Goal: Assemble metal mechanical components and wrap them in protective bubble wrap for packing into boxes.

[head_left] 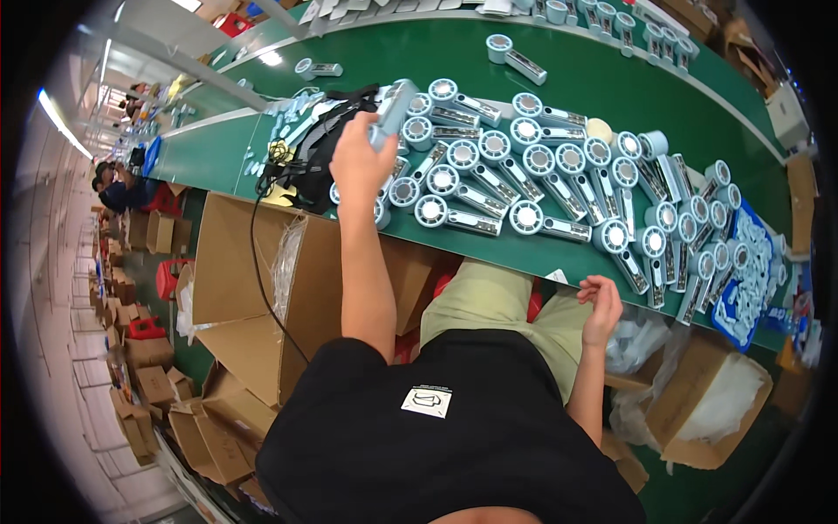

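Observation:
My left hand (360, 166) is raised over the left part of the green workbench (436, 44), its fingers wrapped round a light blue handheld fan (399, 106). The fan's far end points away from me, and my palm hides part of it. Just right of it lie many light blue handheld fans (463, 155) with round grilled heads, their handles open and showing inner parts. Below the bench's near edge, my right hand (601, 307) hovers beside my thigh. Its fingers are loosely bent and a little apart, with nothing seen in them.
Black bags and tangled cables (327, 157) lie left of the fans. A blue basket (740, 336) of small light blue parts sits at the bench's right end. Open cardboard boxes (240, 262) stand at my left, another box (711, 402) at my right. A person (125, 188) sits far left.

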### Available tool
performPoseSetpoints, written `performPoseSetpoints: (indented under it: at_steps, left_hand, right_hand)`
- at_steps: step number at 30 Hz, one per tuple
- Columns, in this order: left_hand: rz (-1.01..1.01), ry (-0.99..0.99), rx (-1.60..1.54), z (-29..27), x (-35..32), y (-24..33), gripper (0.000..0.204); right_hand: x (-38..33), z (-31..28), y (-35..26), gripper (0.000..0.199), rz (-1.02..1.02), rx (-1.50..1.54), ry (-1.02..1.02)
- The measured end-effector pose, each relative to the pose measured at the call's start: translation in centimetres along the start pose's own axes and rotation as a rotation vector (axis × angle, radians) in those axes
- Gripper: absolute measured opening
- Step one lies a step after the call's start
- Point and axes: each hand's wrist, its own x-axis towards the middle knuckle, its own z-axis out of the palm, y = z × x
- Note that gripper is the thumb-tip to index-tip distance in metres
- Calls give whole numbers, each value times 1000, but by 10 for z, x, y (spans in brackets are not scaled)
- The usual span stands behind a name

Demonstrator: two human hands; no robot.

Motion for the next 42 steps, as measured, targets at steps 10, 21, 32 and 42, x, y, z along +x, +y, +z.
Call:
performPoseSetpoints:
  at_steps: [10, 21, 32, 42]
  left_hand:
    - [-376, -209, 179, 67, 81, -68, 54]
    - [-305, -654, 412, 76, 119, -50, 68]
    - [292, 61, -137, 36, -68, 20, 38]
    - [312, -366, -506, -13, -168, -26, 34]
  right_hand:
    - [16, 6, 16, 32, 165, -82, -28]
    - [20, 12, 5, 27, 196, -135, 1]
    - [259, 157, -75, 21, -419, -356, -299]
    - [402, 162, -4, 42, -286, -1198, -104]
